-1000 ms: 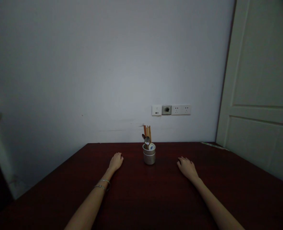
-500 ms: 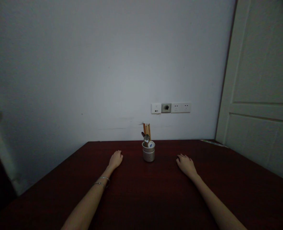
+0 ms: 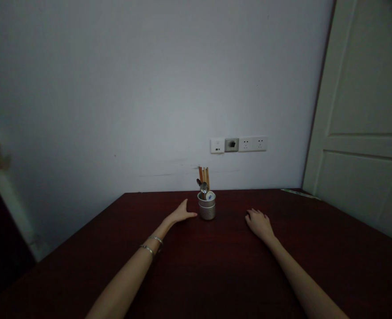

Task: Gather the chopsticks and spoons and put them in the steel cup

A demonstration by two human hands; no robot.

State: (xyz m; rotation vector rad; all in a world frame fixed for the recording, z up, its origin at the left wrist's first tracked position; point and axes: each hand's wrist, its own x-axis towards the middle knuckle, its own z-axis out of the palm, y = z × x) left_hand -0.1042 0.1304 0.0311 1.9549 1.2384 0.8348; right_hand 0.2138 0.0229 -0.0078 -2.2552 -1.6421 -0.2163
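A small grey utensil cup (image 3: 207,209) stands upright on the dark red-brown table (image 3: 215,266) near its far edge. Wooden chopsticks (image 3: 204,174), a metal spoon and a white ceramic spoon stick out of it. My left hand (image 3: 181,215) is stretched out open just left of the cup, fingertips almost at its side, thumb raised. Two thin bracelets (image 3: 152,245) circle that wrist. My right hand (image 3: 258,222) lies flat and open on the table, well to the right of the cup, holding nothing.
A white wall rises behind the table with a row of sockets (image 3: 238,144) above the cup. A white door (image 3: 365,133) stands at the right. A thin pale strip (image 3: 298,193) lies at the table's far right corner.
My left hand has slid right and forward, from well left of the cup to just beside it. My right hand has stayed in place. The camera has shifted slightly.
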